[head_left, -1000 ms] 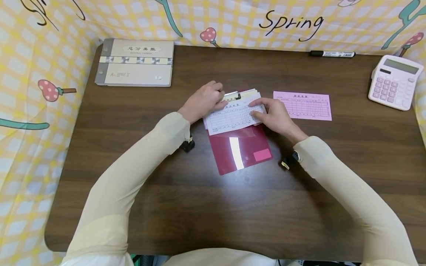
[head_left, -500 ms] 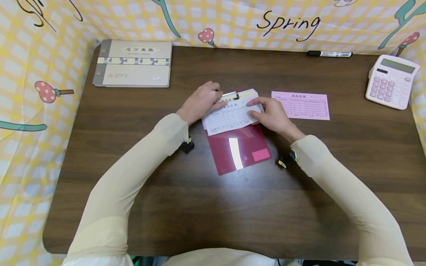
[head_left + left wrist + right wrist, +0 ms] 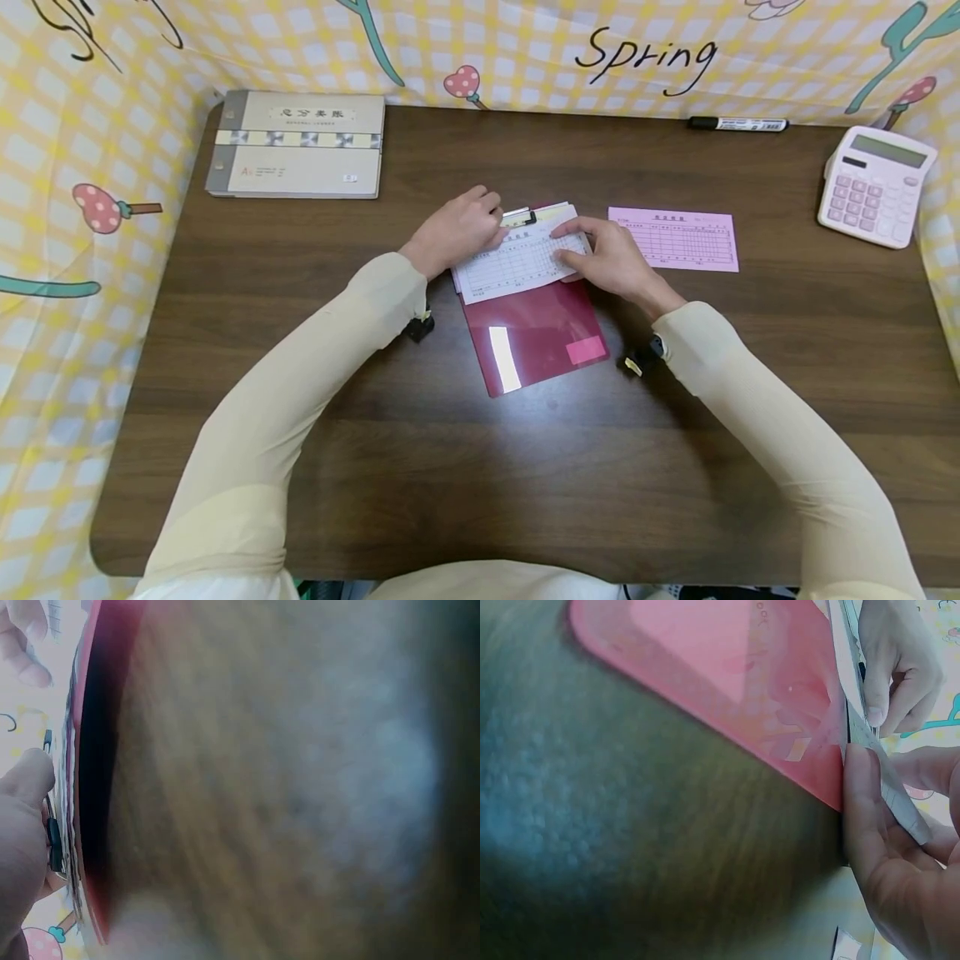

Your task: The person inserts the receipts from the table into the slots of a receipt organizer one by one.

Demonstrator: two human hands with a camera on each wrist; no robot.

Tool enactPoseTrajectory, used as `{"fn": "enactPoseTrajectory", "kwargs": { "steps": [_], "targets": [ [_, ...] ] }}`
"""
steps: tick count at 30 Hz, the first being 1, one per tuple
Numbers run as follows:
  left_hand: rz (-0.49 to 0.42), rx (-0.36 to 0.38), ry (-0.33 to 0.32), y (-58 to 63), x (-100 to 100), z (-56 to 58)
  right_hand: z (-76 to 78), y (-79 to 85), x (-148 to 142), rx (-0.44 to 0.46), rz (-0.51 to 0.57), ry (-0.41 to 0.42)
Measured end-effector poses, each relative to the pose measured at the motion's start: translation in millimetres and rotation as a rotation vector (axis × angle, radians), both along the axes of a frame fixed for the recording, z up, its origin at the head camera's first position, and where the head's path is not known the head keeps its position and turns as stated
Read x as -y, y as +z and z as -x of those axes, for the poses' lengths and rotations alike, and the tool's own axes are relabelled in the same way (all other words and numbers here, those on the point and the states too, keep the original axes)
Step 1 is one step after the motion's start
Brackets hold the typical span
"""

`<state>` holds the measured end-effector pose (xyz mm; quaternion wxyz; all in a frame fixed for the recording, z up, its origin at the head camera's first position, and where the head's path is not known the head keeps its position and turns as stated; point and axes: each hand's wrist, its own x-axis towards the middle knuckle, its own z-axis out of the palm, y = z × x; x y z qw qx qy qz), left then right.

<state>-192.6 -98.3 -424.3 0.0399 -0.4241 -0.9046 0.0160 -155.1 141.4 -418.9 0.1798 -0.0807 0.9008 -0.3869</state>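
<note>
A dark red clipboard (image 3: 532, 329) lies slightly turned on the table, a metal clip (image 3: 519, 218) at its far end. Across its upper half is a white printed form (image 3: 517, 267), over other sheets whose edges peek out. My left hand (image 3: 459, 227) grips the clipboard's far left corner at the clip; in the left wrist view the thumb (image 3: 30, 776) presses the clip. The form's right edge is held by my right hand (image 3: 611, 257), index finger and thumb on top. In the right wrist view, the form bends up between its fingers (image 3: 862, 776).
A pink printed form (image 3: 678, 240) lies just right of the clipboard. At the back left is a grey ledger book (image 3: 296, 146). A black-capped marker (image 3: 738, 124) and a white calculator (image 3: 877, 187) lie at the back right. A checked cloth (image 3: 525, 54) walls the table.
The white form has slid slightly towards the clip and covers more of the yellow sheet beneath. My left thumb has drawn back a little. The glare on the clipboard has shifted left.
</note>
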Motion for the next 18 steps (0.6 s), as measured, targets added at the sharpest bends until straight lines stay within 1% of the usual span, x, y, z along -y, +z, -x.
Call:
{"fn": "enactPoseTrajectory", "kwargs": {
  "steps": [3, 6, 9, 18],
  "targets": [
    [0.019, -0.001, -0.008, 0.3, 0.1, 0.9, 0.3, 0.4, 1.0, 0.038, 0.046, -0.001],
    [0.021, 0.001, -0.011, 1.0, -0.1, 1.6, 0.6, 1.2, 1.9, 0.088, 0.111, -0.005],
    [0.02, 0.003, -0.014, 1.6, -0.2, 2.2, 1.5, 2.1, 2.3, 0.115, 0.145, -0.008],
    [0.01, -0.013, -0.016, -0.7, 0.8, 2.4, 5.4, 3.0, 3.2, 0.149, 0.167, 0.007]
  ]
}}
